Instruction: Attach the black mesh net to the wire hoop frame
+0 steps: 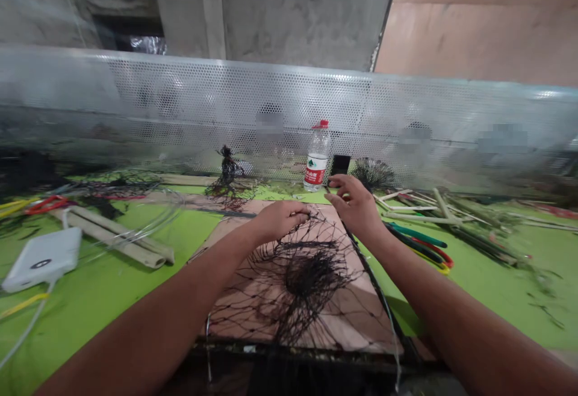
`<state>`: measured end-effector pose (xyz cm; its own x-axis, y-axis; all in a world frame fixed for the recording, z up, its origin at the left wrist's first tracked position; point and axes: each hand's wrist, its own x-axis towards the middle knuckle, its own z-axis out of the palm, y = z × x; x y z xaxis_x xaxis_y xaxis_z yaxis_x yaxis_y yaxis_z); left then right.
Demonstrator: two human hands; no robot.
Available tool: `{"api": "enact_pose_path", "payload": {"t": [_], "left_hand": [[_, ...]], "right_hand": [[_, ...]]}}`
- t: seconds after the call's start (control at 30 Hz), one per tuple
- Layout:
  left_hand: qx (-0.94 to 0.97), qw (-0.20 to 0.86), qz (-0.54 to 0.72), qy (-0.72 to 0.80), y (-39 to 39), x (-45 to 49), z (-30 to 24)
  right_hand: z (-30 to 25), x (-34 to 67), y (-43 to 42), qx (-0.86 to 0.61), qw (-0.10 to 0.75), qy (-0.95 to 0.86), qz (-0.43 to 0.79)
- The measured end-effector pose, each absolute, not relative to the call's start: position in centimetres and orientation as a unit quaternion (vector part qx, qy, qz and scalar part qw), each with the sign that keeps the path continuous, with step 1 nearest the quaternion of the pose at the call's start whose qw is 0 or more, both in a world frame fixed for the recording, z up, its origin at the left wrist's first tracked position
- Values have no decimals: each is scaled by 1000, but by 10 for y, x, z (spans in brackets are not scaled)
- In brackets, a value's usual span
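A black knotted net [311,269] is spread over a pinkish-brown board [244,233], with its strands bunched in a dark clump near the middle. My left hand [280,220] has its fingers closed at the net's far edge, pinching the mesh. To the right, my right hand [356,204] is raised just beyond the board's far right corner. Its thumb and fingers are bent but apart, and I see nothing held between them. A clear water bottle [316,158] with a red cap stands just behind the hands.
Pliers with coloured handles [422,245] and cut plant stalks [451,215] lie on the right. On the left are a white power bank [45,256] with a cable, and bamboo poles [121,236]. A dark net bundle [228,170] stands before the perforated metal screen [189,107].
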<state>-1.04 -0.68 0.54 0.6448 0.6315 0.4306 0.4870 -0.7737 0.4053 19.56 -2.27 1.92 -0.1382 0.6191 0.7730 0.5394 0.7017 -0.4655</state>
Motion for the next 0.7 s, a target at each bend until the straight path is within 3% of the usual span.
{"api": "enact_pose_path", "payload": {"t": [0.1,0.27,0.43,0.7], "left_hand": [[891,139,277,332,-8,-12,8],[896,154,271,317,-11,-10,8],[897,157,274,310,-10,-9,5],[879,187,291,328,-11,-8,5]], "right_hand": [[28,205,-24,-322,396,-840,-186],[31,209,-22,-260,246,-894,-271],[26,210,-20,-250,209,-895,-304],[20,205,-16,-289,222,-895,-256]]}}
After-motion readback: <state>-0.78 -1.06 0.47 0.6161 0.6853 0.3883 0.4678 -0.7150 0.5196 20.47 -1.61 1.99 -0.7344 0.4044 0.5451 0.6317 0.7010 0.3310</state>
